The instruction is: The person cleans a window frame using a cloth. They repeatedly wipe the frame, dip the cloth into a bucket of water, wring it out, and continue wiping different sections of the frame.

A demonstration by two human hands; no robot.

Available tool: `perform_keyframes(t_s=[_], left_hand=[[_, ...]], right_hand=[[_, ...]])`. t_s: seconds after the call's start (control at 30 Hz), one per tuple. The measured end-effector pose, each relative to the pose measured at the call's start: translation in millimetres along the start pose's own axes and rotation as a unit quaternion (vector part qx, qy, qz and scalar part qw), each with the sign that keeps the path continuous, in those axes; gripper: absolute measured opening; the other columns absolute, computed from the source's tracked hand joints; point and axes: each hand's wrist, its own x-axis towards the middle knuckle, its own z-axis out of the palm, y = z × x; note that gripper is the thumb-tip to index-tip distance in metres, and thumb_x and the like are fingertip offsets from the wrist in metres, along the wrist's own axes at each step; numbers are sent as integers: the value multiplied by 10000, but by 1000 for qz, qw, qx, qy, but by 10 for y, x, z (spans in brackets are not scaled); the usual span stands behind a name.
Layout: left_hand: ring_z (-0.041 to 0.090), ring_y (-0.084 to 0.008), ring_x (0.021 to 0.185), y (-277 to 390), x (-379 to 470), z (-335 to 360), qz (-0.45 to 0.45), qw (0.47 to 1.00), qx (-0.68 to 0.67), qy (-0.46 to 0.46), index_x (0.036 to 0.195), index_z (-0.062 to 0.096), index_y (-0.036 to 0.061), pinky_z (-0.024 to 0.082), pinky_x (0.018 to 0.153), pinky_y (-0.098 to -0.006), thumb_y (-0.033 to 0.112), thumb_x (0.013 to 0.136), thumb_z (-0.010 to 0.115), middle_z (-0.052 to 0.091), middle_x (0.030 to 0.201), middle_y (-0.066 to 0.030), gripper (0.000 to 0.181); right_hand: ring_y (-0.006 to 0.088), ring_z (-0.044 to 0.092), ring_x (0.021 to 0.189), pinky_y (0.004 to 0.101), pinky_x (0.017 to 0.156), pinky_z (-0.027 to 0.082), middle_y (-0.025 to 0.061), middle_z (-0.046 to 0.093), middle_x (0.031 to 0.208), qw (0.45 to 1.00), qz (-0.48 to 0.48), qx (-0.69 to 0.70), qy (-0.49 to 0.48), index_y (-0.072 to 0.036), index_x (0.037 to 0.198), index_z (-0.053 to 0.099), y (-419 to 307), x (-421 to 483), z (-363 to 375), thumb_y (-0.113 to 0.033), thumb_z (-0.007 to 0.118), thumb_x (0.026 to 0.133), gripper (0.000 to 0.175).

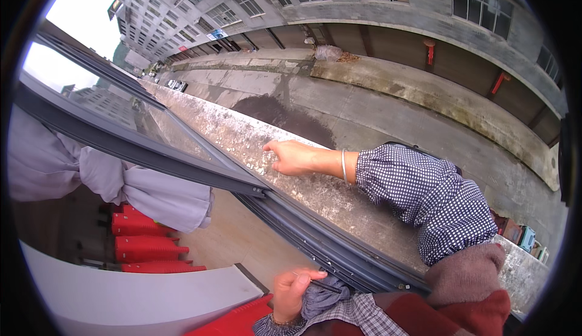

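My right hand (291, 157) reaches out through the window over the rough concrete ledge (323, 195), its fingers above small pale chips; no held thing shows in it. A white bangle and a checked sleeve cover (409, 186) are on that arm. Near the sill my left hand (291, 290) grips a thin dark rod (328, 286), with a bunched grey cloth (318, 297) against it. Between the two hands runs the dark metal window track (313, 240), with small white bits on it.
At left stands a sliding window frame (136, 140) beside a knotted grey curtain (168, 195). Inside are red plastic chairs (145, 248) and a white surface (136, 295). Beyond the ledge, far below, lies a street (363, 113) with parked cars (177, 85).
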Motion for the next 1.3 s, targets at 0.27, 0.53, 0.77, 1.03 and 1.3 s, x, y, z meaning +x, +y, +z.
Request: perform_keyframes(t_s=[0.27, 0.53, 0.77, 1.03, 1.3], left_hand=[[679, -244, 936, -12, -46, -70, -30, 999, -10, 11, 926, 721, -96, 500, 900, -354, 134, 921, 551, 733, 963, -191, 286], [681, -227, 882, 66, -32, -8, -35, 999, -14, 11, 920, 719, -102, 516, 858, -336, 139, 911, 558, 734, 952, -184, 290], [612, -177, 724, 57, -111, -38, 45, 998, 31, 14, 825, 739, -70, 447, 680, -286, 171, 872, 578, 706, 787, -146, 293], [540, -134, 635, 1, -196, -4, 76, 996, 6, -55, 799, 739, -58, 371, 586, -281, 248, 860, 617, 668, 690, -102, 335], [532, -136, 583, -123, -217, 25, 87, 983, -22, -161, 753, 721, -54, 371, 550, -279, 258, 861, 622, 698, 706, -140, 344]], right_hand=[[237, 701, 916, 338, 795, 594, 189, 677, 1069, 890, 87, 349, -280, 47, 1363, 444, 411, -123, -235, -181, 616, 947, 505], [213, 668, 1032, 331, 855, 568, 158, 671, 1123, 979, 55, 195, 30, 16, 1248, 572, 648, -290, -857, -182, 572, 974, 338], [223, 695, 968, 336, 817, 579, 162, 696, 1068, 975, 81, 101, -181, 45, 1236, 569, 558, -1285, -665, -179, 618, 946, 370], [155, 625, 1044, 298, 877, 532, 122, 635, 1191, 933, 163, 279, -160, 49, 1450, 371, 139, -2290, -238, -144, 635, 941, 604], [219, 644, 1062, 345, 917, 535, 166, 643, 1200, 923, 187, -24, 335, 5, 1327, 540, 61, -3500, -1639, -232, 636, 948, 457]])
